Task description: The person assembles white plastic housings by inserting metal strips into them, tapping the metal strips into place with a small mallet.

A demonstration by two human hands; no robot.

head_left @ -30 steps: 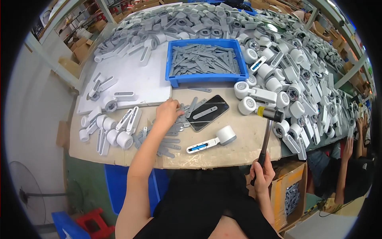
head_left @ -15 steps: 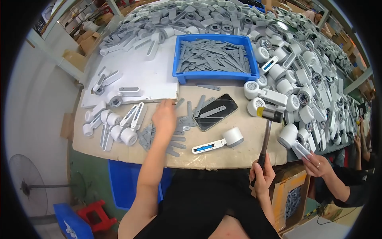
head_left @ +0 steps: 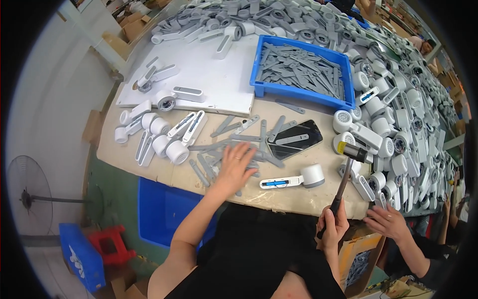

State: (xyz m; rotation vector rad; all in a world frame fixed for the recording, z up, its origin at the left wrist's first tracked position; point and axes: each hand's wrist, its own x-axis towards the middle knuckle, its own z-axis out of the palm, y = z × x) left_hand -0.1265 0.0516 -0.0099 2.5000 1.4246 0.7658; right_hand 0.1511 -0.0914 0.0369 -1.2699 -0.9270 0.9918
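Note:
My left hand [head_left: 235, 169] lies with its fingers spread over a loose heap of grey plastic strips [head_left: 214, 145] on the tan tabletop. In my right hand [head_left: 333, 225], a hammer [head_left: 342, 184] is gripped by its black handle, head up, with a yellow face on one side. Between the hands lies a white handheld device [head_left: 281, 182], its handle uncovered to show a blue part inside. A dark phone [head_left: 298, 140] rests beyond it with a few grey strips on top.
A blue tray [head_left: 304, 99] of grey strips stands at the back, beside a white board [head_left: 199, 70]. Several white devices [head_left: 160, 130] lie to the left; large piles [head_left: 386, 124] fill the right and far side. A co-worker's hand [head_left: 389, 222] is at the right edge.
My left hand has moved from the board's edge nearer and rightward onto the strips, which now lie more spread. The co-worker's hand has let go of a white device. The view has shifted.

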